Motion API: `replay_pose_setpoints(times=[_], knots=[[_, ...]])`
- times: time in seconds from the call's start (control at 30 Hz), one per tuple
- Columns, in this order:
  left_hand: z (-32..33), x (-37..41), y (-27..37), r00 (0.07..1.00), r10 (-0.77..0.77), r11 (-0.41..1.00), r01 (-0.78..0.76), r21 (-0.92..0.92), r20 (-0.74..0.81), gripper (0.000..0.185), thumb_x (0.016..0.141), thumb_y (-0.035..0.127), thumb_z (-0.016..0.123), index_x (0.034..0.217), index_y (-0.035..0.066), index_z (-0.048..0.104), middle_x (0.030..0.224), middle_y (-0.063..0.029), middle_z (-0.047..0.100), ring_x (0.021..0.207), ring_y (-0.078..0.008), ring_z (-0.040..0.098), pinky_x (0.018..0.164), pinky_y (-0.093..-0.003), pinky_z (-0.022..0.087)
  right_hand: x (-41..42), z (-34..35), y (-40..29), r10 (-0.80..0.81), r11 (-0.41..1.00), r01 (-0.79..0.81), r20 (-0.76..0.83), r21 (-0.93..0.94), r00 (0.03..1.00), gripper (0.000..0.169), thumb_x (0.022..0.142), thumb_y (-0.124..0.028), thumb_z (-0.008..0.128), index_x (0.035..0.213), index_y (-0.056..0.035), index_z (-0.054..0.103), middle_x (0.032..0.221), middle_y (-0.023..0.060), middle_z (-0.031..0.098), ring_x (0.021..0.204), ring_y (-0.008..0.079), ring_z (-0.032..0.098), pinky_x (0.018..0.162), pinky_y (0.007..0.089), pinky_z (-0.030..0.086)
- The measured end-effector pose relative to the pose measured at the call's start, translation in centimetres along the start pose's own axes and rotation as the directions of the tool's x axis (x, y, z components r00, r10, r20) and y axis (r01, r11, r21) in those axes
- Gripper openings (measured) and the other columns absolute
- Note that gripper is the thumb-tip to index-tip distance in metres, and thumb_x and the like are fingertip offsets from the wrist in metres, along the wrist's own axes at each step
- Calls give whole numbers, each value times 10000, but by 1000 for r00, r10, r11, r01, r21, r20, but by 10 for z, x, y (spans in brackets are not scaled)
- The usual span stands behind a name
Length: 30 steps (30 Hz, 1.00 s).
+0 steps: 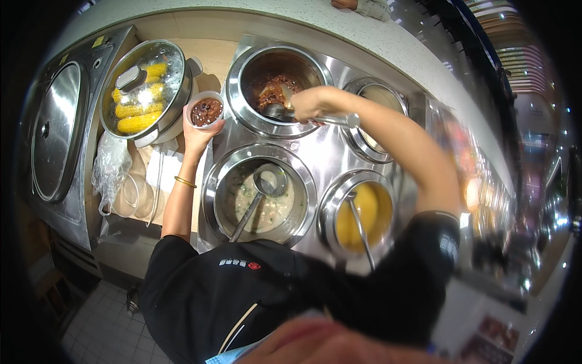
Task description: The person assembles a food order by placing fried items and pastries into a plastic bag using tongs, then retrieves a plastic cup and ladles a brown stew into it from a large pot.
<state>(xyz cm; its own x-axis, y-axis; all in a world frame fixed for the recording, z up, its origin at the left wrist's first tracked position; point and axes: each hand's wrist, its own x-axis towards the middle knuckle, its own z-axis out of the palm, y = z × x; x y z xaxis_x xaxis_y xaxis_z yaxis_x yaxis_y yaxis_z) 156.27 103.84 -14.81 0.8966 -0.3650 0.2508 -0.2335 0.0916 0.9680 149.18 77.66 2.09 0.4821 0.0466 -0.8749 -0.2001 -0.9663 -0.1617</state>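
My left hand (203,132) holds up a plastic cup (206,110) of dark red-brown porridge, just left of the far metal pot. In my right hand (313,105) is the handle of a metal ladle (278,111), whose bowl is inside that round pot (234,86). Thick dark porridge (275,91) lies in the pot around the ladle; my right hand covers part of the pot's near right rim. Nearer to me a second pot (213,195) contains pale porridge with green bits, and another ladle (270,179) rests in it.
An electric cooker (175,113) with a glass lid holds several corn cobs (141,119). Right of the pots stand a yellow-porridge pot (329,214) with a ladle and a pale-filled pot (357,86). Plastic bags (111,166) and clear cups (132,195) lie left. A person's hand (344,4) rests across the counter (291,16).
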Motion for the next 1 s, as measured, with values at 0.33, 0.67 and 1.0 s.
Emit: replay_pose_setpoints(times=[0.33, 0.67, 1.0], knots=[[8, 4, 2, 999, 27, 1000, -27, 10, 45, 752, 588, 121, 881, 1216, 13, 482, 1143, -86, 564, 1066, -185, 570, 959, -316, 451, 61, 52, 97, -162, -19, 148, -149, 989, 976, 192, 936, -90, 441, 753, -33, 436, 588, -39, 438, 384, 20, 379, 286, 176, 271], [45, 31, 5, 994, 65, 998, -65, -5, 90, 772, 588, 123, 872, 1230, 7, 459, 1157, -104, 569, 1081, -191, 573, 970, -330, 444, -101, 123, 90, 35, 15, 489, -489, 872, 872, 586, 872, -5, 517, 1417, 24, 304, 638, 4, 456, 437, 47, 409, 317, 198, 302], [55, 24, 12, 993, 68, 995, -60, -85, 98, 767, 595, 116, 872, 1227, 0, 453, 1153, -106, 561, 1078, -191, 574, 966, -328, 452, -21, 116, 88, 262, 253, 289, -353, 923, 898, 269, 816, 34, 515, 1071, 101, 460, 637, 42, 468, 432, 92, 451, 324, 256, 353]])
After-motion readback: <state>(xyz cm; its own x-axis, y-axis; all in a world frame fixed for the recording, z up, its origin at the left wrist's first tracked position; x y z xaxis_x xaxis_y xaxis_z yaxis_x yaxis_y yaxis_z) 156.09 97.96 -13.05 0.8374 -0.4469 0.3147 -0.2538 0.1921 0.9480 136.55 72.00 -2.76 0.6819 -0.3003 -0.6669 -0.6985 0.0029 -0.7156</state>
